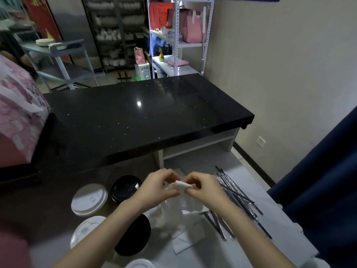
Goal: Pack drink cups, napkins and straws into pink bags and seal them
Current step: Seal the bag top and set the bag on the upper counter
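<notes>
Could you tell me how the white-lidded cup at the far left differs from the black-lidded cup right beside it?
The white-lidded cup has a pale lid and looks wider; the black-lidded cup has a dark glossy lid and looks narrower. The white one sits clear of the hands, while the left hand partly overlaps the black one. Both stand upright, lidded, side by side.

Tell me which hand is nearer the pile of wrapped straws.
Right. The right hand sits just beside the straws; the left hand is farther off, across the napkin both hold.
</notes>
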### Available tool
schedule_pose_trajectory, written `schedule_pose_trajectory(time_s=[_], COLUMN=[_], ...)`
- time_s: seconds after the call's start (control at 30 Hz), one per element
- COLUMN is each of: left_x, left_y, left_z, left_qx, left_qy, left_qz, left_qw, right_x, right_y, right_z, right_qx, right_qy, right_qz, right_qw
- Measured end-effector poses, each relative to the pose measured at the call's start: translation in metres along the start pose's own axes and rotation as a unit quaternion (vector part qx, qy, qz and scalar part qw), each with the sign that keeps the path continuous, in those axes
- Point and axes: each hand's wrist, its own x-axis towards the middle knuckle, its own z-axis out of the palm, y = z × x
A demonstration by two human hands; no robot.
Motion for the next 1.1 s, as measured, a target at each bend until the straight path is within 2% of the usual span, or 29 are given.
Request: schedule_pose_trajectory(time_s=[0.1,0.23,0.47,0.63,0.8,0.87,0.93,1.1], left_x=[-0.018,-0.056,-0.148,-0.240,-0.347,-0.381,-0.406,-0.436], left_y=[0.011,0.017,0.011,-0.008,-0.054,-0.076,-0.096,-0.135], left_z=[-0.018,-0.054,-0.143,-0.215,-0.283,-0.302,-0.315,-0.324], left_qx=[-0.036,-0.078,-0.090,-0.026,0.073,0.148,0.198,0.208], left_qy=[0.034,0.135,0.271,0.353,0.414,0.412,0.374,0.218], left_qz=[0.000,0.001,0.000,-0.025,-0.118,-0.167,-0.210,-0.244], left_qw=[0.999,0.988,0.958,0.935,0.899,0.884,0.881,0.922], right_x=[-0.008,-0.012,-0.014,-0.016,-0.026,-0.031,-0.035,-0.039], right_y=[-0.032,-0.085,-0.198,-0.289,-0.369,-0.395,-0.415,-0.437], right_z=[-0.011,-0.014,0.029,0.087,0.151,0.177,0.203,0.265], right_qx=[0.013,0.034,0.055,0.051,0.065,0.054,0.046,-0.046], right_qy=[0.007,-0.012,-0.040,-0.061,-0.082,-0.091,-0.100,-0.122], right_qz=[-0.042,-0.112,-0.242,-0.323,-0.376,-0.401,-0.416,-0.423], right_qw=[0.999,0.993,0.968,0.943,0.921,0.910,0.903,0.897])
